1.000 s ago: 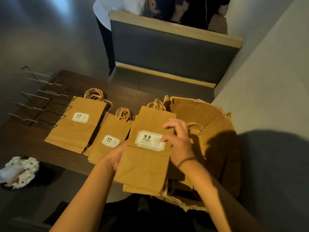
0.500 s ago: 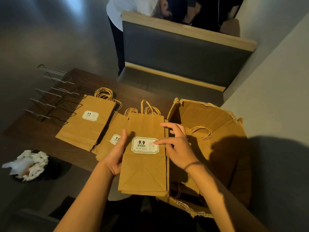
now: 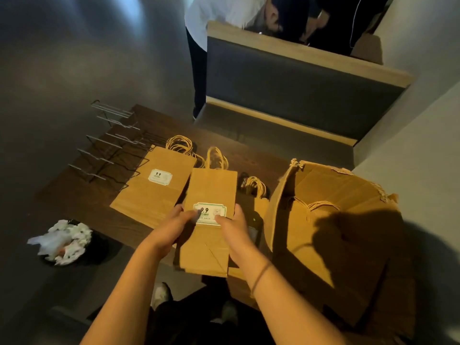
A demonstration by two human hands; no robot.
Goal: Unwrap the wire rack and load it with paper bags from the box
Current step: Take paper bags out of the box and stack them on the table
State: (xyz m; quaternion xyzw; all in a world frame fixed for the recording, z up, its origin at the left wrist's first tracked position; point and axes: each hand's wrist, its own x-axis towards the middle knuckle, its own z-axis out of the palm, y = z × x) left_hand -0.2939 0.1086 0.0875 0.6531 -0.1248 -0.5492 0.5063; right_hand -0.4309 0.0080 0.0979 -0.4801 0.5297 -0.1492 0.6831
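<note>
Paper bag stack (image 3: 210, 215) pinched at both edges by left hand (image 3: 171, 227) and right hand (image 3: 234, 227), above the bench (image 3: 261, 168).
Fingers hidden beneath; label partly covered by thumbs. Cardboard box (image 3: 336, 220) at right, wire rack (image 3: 112, 148) far left, unloaded.

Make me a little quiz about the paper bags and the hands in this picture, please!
1. True or false: both hands hold one stack of paper bags.
2. The wire rack holds: A) many bags B) no bags C) a cup.
3. Fill in: the open cardboard box stands on the person's ____ side.

Key: 1 true; 2 B; 3 right.
</note>
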